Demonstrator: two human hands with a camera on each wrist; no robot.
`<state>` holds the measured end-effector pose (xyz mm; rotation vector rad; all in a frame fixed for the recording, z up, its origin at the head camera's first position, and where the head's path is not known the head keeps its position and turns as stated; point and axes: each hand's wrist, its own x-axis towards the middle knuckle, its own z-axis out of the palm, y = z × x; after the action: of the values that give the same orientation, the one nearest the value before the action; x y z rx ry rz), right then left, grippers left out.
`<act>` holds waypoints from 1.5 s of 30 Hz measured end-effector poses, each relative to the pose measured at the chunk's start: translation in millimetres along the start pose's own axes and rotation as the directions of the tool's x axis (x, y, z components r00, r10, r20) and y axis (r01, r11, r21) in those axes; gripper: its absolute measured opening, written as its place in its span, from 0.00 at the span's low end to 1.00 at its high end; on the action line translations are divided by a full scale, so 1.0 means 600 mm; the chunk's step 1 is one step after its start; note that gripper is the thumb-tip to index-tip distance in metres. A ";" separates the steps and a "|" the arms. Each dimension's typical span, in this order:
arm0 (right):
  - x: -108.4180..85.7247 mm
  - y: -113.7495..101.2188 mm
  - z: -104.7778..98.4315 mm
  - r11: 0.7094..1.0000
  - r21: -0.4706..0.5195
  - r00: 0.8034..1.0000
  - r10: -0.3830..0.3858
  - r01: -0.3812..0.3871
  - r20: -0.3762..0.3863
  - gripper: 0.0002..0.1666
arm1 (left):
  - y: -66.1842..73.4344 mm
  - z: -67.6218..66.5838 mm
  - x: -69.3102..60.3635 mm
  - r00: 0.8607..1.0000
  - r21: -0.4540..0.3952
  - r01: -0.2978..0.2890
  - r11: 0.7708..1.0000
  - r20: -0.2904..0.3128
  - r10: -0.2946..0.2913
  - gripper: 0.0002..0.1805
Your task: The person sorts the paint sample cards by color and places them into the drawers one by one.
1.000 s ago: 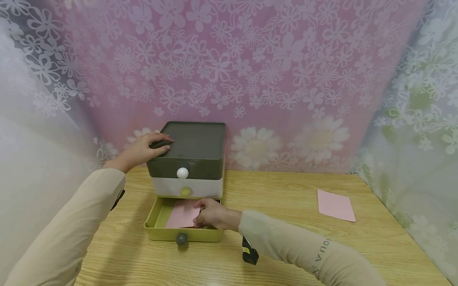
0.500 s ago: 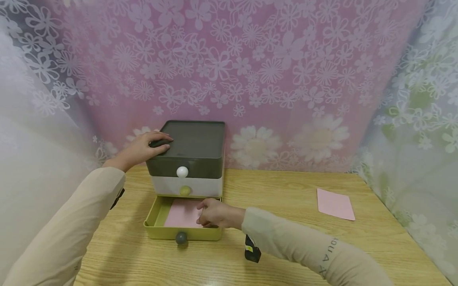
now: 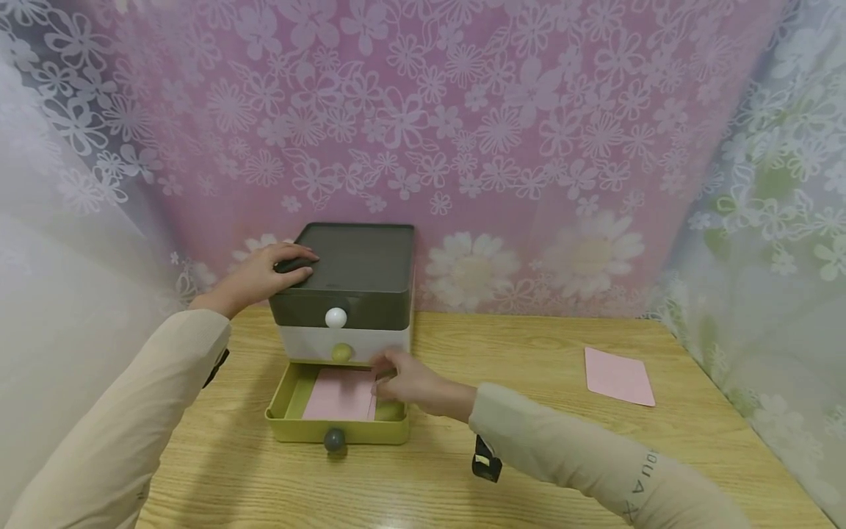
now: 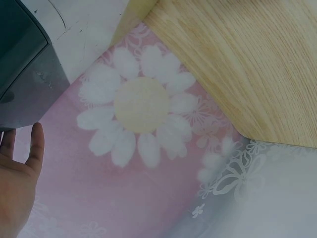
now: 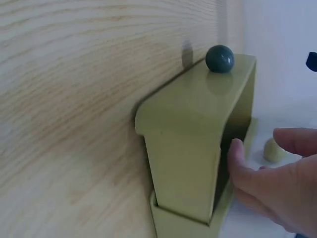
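A small stacked drawer box [image 3: 357, 257] has a dark grey top, a white middle drawer [image 3: 297, 343] and a pulled-out olive-green bottom drawer [image 3: 304, 431]. Pink paper [image 3: 337, 393] lies flat in the bottom drawer. My left hand [image 3: 261, 275] rests on the left edge of the dark top, fingers and thumb on its surface. Over the right side of the bottom drawer is my right hand [image 3: 413, 382], blurred, its fingers loosely bent with nothing visible between them. In the right wrist view, the fingers [image 5: 237, 158] are near the drawer's rim.
Another pink sheet [image 3: 619, 376] lies on the wooden table [image 3: 502, 367] at the right. Round knobs mark the drawer fronts: white [image 3: 335, 317], olive [image 3: 341, 353] and dark grey [image 3: 334, 440]. A flowered pink curtain [image 3: 463, 132] hangs behind the table.
My right hand has lifted from the paper in the bottom drawer and moved up and to the right. The paper sits slightly further right. My left hand stays put.
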<state>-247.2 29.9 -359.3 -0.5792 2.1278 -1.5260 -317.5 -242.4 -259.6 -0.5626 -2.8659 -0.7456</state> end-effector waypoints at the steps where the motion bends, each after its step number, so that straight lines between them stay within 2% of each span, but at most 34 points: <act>1: -0.003 0.000 -0.005 1.000 -0.017 1.000 -0.026 0.026 -0.007 0.24 | 0.000 -0.001 0.000 1.000 0.001 -0.001 1.000 0.004 0.001 0.24; 8: -0.032 0.010 -0.053 0.983 -0.121 0.990 -0.142 0.139 -0.011 0.22 | -0.002 -0.003 -0.001 1.000 0.002 -0.003 1.000 0.025 0.003 0.24; 13: -0.055 0.038 -0.098 0.962 -0.232 0.987 -0.158 0.146 -0.035 0.20 | -0.002 -0.003 -0.002 1.000 0.009 -0.012 1.000 0.019 0.011 0.24; 19: -0.088 0.088 -0.160 0.939 -0.328 0.988 -0.133 0.100 -0.082 0.19 | -0.003 -0.002 0.000 1.000 0.019 -0.017 1.000 0.020 0.017 0.23; 24: -0.118 0.133 -0.217 0.915 -0.402 0.983 -0.098 0.027 -0.157 0.20 | -0.004 -0.002 0.002 1.000 0.020 -0.022 1.000 0.019 0.021 0.23; 31: -0.161 0.184 -0.304 0.875 -0.472 0.962 -0.026 -0.110 -0.273 0.22 | -0.002 -0.002 0.003 1.000 0.013 -0.029 0.999 0.011 0.029 0.23; 36: -0.191 0.202 -0.358 0.840 -0.524 0.947 -0.040 -0.141 -0.318 0.22 | -0.003 -0.002 0.003 1.000 0.007 -0.020 1.000 0.010 0.020 0.24; 39: -0.205 0.215 -0.389 0.813 -0.567 0.939 -0.078 -0.135 -0.336 0.22 | -0.004 -0.001 0.002 1.000 0.007 -0.019 1.000 0.011 0.019 0.24; 42: -0.214 0.231 -0.420 0.772 -0.622 0.932 -0.116 -0.133 -0.344 0.23 | -0.003 -0.001 0.002 1.000 0.004 -0.013 1.000 0.007 0.013 0.24; 45: -0.223 0.246 -0.447 0.729 -0.669 0.935 -0.122 -0.143 -0.332 0.24 | -0.003 0.000 0.003 1.000 -0.001 -0.010 1.000 0.004 0.010 0.23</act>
<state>-306.8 354.7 -408.4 -0.5407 2.9969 -0.8127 -319.8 -243.6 -260.0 -0.5788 -2.8647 -0.7450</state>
